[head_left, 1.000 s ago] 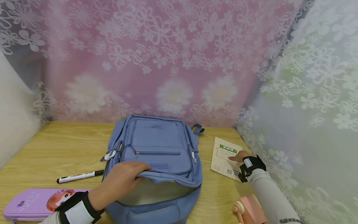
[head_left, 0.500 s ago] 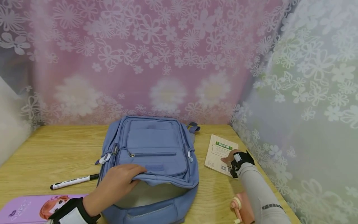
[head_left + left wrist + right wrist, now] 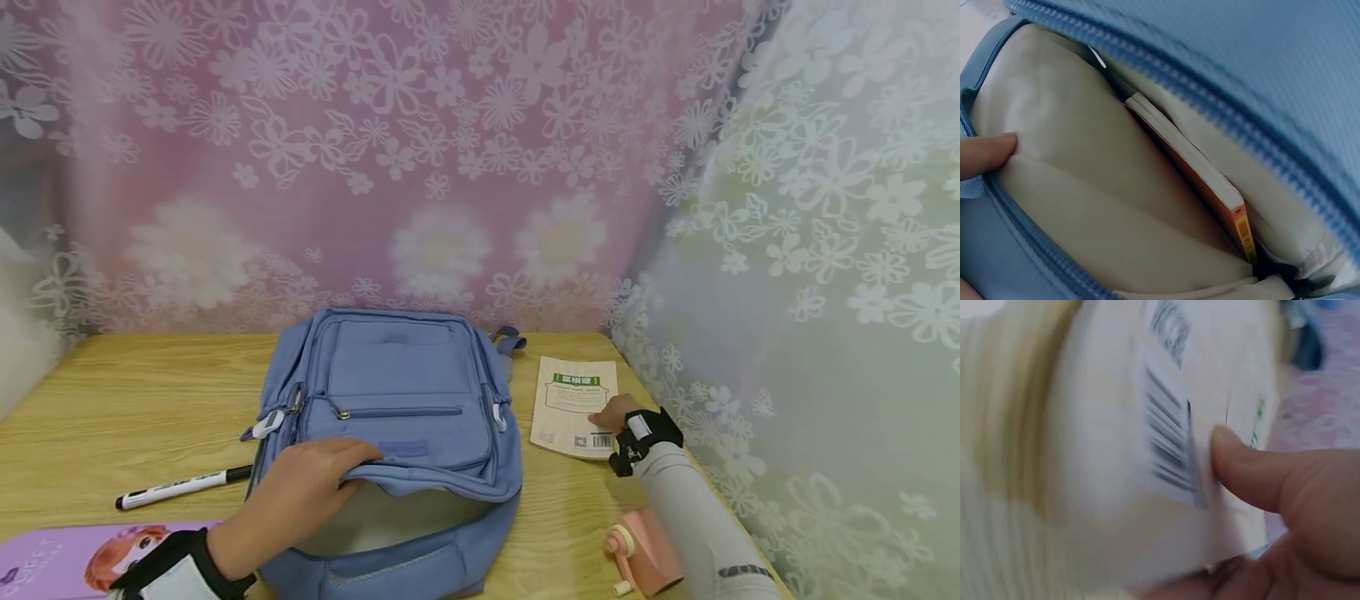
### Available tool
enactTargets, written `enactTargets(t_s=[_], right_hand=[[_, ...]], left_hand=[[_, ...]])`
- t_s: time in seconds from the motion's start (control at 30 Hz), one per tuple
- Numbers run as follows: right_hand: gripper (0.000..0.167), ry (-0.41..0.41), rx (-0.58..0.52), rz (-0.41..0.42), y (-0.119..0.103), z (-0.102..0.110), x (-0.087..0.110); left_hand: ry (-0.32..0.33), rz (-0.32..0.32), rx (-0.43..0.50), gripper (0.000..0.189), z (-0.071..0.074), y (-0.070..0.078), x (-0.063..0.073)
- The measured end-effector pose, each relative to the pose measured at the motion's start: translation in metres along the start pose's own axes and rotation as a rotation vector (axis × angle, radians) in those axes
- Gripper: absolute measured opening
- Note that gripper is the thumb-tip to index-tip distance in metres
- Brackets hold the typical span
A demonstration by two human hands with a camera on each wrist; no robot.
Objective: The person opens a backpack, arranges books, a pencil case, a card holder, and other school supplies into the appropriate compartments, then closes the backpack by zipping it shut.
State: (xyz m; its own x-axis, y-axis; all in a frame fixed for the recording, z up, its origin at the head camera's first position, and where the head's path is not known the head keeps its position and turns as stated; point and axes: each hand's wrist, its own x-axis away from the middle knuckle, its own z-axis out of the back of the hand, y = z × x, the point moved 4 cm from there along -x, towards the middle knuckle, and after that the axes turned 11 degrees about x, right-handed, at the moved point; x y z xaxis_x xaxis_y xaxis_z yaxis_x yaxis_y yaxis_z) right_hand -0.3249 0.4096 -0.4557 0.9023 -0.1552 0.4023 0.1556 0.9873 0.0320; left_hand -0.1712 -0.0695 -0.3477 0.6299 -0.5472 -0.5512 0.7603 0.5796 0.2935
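A blue backpack (image 3: 401, 358) lies with its main pocket gaping toward me. My left hand (image 3: 303, 483) grips the upper edge of that opening. Inside the pocket, the left wrist view shows a book with an orange spine (image 3: 1191, 169) standing against the light lining. Right of the backpack is a cream-coloured book (image 3: 562, 417) with a green title label and a barcode. My right hand (image 3: 618, 410) pinches its right edge. In the right wrist view the thumb (image 3: 1254, 472) presses on the cover, with fingers beneath, and the book is blurred.
A black-and-white marker (image 3: 180, 487) lies left of the backpack on the wooden table (image 3: 165, 383). At the front left is a purple pencil case (image 3: 52, 558), partly behind my left wrist. A peach-coloured object with a small crank (image 3: 648, 550) stands near my right forearm.
The cream-coloured book has turned straighter and come slightly closer to the backpack with my right hand. My left hand keeps hold of the opening's edge. The head view has shifted a little right.
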Motion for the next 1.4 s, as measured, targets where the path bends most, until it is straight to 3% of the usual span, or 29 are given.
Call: enactTargets(t_s=[0.07,0.13,0.2,0.33,0.5,0.6,0.77,0.93,1.03,1.1,1.2,1.27,1.4], right_hand=[[0.059,0.011,-0.206,0.016,-0.012,0.02,0.02],[0.059,0.076,-0.416,0.056,-0.02,0.033,0.035],[0.056,0.173,-0.557,0.115,-0.028,0.043,0.05],[0.049,0.333,-0.652,0.201,-0.039,0.057,0.073],[0.055,0.317,-0.823,0.246,-0.052,0.071,0.096],[0.058,0.22,-0.94,0.345,-0.068,0.079,0.11],[0.066,-0.101,-1.075,0.61,-0.107,0.086,0.145],[0.06,-0.354,-1.068,0.956,-0.146,0.087,0.187],[0.055,-0.511,-1.018,1.106,-0.165,0.082,0.205],[0.053,-0.613,-0.957,1.151,-0.176,0.075,0.214],[0.052,-0.698,-0.851,1.158,-0.189,0.063,0.22],[0.053,-0.72,-0.794,1.135,-0.194,0.054,0.22],[0.051,-0.715,-0.748,1.055,-0.2,0.036,0.214]], left_hand=[[-0.008,0.002,0.003,0.032,0.0,0.0,-0.001],[-0.015,0.006,0.011,0.031,0.001,0.0,-0.001],[-0.021,0.007,0.014,0.031,0.001,0.001,-0.002],[-0.054,0.019,0.028,0.03,-0.001,0.001,-0.003],[-0.108,0.048,0.05,0.025,-0.003,0.0,-0.006],[-0.126,0.076,0.096,0.021,-0.002,-0.003,-0.008],[-0.16,0.133,0.166,0.019,0.003,-0.012,-0.016],[-0.201,0.181,0.24,0.022,0.01,-0.019,-0.027],[-0.213,0.234,0.315,0.024,0.013,-0.025,-0.034],[-0.208,0.265,0.349,0.022,0.015,-0.03,-0.037],[-0.195,0.324,0.357,0.011,0.019,-0.038,-0.042],[-0.163,0.359,0.371,0.003,0.023,-0.039,-0.044],[-0.078,0.397,0.398,0.005,0.034,-0.035,-0.049]])
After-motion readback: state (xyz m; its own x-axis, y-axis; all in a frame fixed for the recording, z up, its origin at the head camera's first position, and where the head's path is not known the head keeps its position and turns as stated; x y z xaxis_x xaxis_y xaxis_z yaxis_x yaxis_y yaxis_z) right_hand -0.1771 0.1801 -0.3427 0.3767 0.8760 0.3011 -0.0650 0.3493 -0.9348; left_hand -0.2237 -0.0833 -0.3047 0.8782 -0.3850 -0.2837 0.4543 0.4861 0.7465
